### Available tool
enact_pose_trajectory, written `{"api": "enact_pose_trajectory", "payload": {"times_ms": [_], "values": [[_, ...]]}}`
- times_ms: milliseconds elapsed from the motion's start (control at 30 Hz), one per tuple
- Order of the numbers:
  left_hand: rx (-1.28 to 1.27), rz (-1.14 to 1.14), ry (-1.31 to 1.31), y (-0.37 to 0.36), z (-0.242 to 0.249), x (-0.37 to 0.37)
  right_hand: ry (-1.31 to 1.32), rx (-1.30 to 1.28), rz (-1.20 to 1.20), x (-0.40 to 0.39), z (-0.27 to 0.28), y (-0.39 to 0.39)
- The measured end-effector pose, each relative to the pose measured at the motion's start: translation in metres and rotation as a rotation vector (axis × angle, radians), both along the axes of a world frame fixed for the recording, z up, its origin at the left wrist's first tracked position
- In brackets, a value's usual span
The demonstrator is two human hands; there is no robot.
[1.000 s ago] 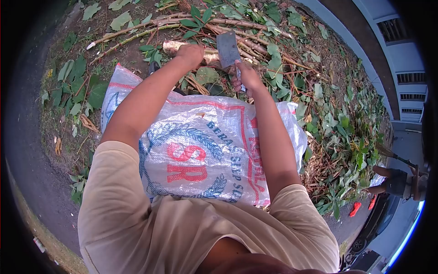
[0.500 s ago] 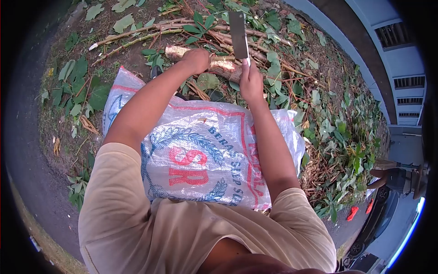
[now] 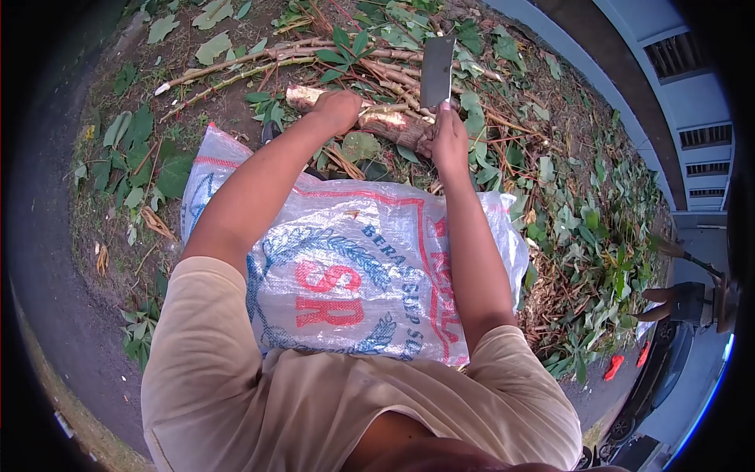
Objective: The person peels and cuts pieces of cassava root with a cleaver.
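Head camera view, looking down over the person's chest and both bare arms toward the ground. A white woven plastic sack (image 3: 354, 267), printed with red and blue lettering and a leaf design, lies across the lap and hides the legs. Beyond it the soil (image 3: 228, 94) is littered with green leaves (image 3: 590, 236), thin cut stems (image 3: 236, 59) and dry twigs. A pale paved strip (image 3: 566, 55) runs along the upper right edge, with a building wall past it. At the far right, partly cut off by the picture's rim, another person (image 3: 688, 303) stands near a red object on the pavement.

Both arms reach forward over the sack. The left hand (image 3: 338, 106) is closed palm-down over a thick, rough, brown piece of root or stem (image 3: 385, 122) that lies on the ground among the stems just beyond the sack; its cut end shows pale at the left. The right hand (image 3: 447, 141) is wrapped tight around the handle of a cleaver (image 3: 436, 72), the handle itself hidden inside the fist. The blade is a flat, dull grey metal rectangle, raised upright above the right end of the root, near it but not touching.

The person wears a beige short-sleeved shirt (image 3: 314, 409) of soft cloth.
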State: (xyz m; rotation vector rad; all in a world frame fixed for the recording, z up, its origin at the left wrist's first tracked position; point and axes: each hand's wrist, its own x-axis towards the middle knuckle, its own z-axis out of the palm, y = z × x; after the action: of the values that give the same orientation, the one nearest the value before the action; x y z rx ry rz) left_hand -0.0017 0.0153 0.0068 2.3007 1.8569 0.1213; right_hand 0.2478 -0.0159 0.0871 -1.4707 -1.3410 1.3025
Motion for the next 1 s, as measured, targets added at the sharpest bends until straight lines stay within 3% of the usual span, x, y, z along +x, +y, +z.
{"api": "enact_pose_trajectory", "payload": {"times_ms": [33, 100, 167, 200, 233, 300, 333, 400, 433, 500, 567, 633, 700, 767, 833, 900, 933, 1000], "values": [[0.001, -0.023, 0.018, -0.002, 0.004, 0.003, 0.040, 0.198, -0.053, -0.002, 0.003, -0.003], [0.032, -0.050, 0.028, -0.007, 0.011, 0.005, 0.044, 0.278, -0.017, -0.001, -0.004, 0.001], [0.003, -0.096, 0.116, -0.006, 0.016, 0.009, -0.264, 0.457, 0.042, -0.002, -0.027, 0.005], [0.032, -0.082, 0.109, -0.003, 0.009, 0.010, -0.422, 0.380, 0.137, -0.005, -0.027, 0.001], [0.034, -0.091, 0.109, -0.003, 0.005, 0.012, -0.606, 0.358, 0.249, -0.001, -0.067, 0.015], [0.058, -0.097, 0.127, -0.003, 0.005, 0.013, -0.725, 0.285, 0.289, 0.006, -0.104, 0.030], [0.017, -0.066, 0.109, -0.004, 0.005, 0.012, -0.714, 0.296, 0.279, 0.002, -0.082, 0.028], [0.001, -0.037, 0.088, 0.000, 0.004, 0.008, -0.217, -0.246, 0.298, 0.003, -0.047, 0.016], [-0.024, -0.023, 0.058, -0.002, -0.001, 0.007, -0.212, -0.255, 0.301, 0.008, -0.056, 0.017], [0.041, -0.052, 0.023, -0.001, -0.010, 0.003, 0.212, -0.490, 0.234, 0.018, -0.068, 0.031], [0.035, -0.033, 0.030, 0.004, -0.019, 0.002, 0.246, -0.440, 0.233, 0.018, -0.047, 0.024], [0.012, -0.020, 0.019, 0.002, -0.006, 0.002, -0.043, -0.015, 0.101, 0.005, -0.026, 0.009], [-0.016, -0.039, 0.024, 0.000, -0.003, 0.003, 0.005, 0.053, 0.085, 0.000, -0.007, 0.001], [0.004, -0.046, 0.043, 0.003, -0.006, 0.004, -0.031, 0.381, 0.060, -0.001, -0.007, 0.002], [0.069, -0.093, 0.075, 0.003, -0.003, 0.003, -0.148, 0.378, 0.044, -0.005, -0.003, -0.003], [0.073, -0.102, 0.075, 0.000, 0.002, 0.005, -0.488, 0.436, 0.139, -0.008, -0.015, -0.003], [0.052, -0.074, 0.082, -0.003, 0.007, 0.008, -0.578, 0.279, 0.251, -0.008, -0.013, -0.003], [0.061, -0.041, 0.076, -0.003, 0.013, 0.009, -0.644, 0.238, 0.311, -0.007, -0.035, 0.004]]}}
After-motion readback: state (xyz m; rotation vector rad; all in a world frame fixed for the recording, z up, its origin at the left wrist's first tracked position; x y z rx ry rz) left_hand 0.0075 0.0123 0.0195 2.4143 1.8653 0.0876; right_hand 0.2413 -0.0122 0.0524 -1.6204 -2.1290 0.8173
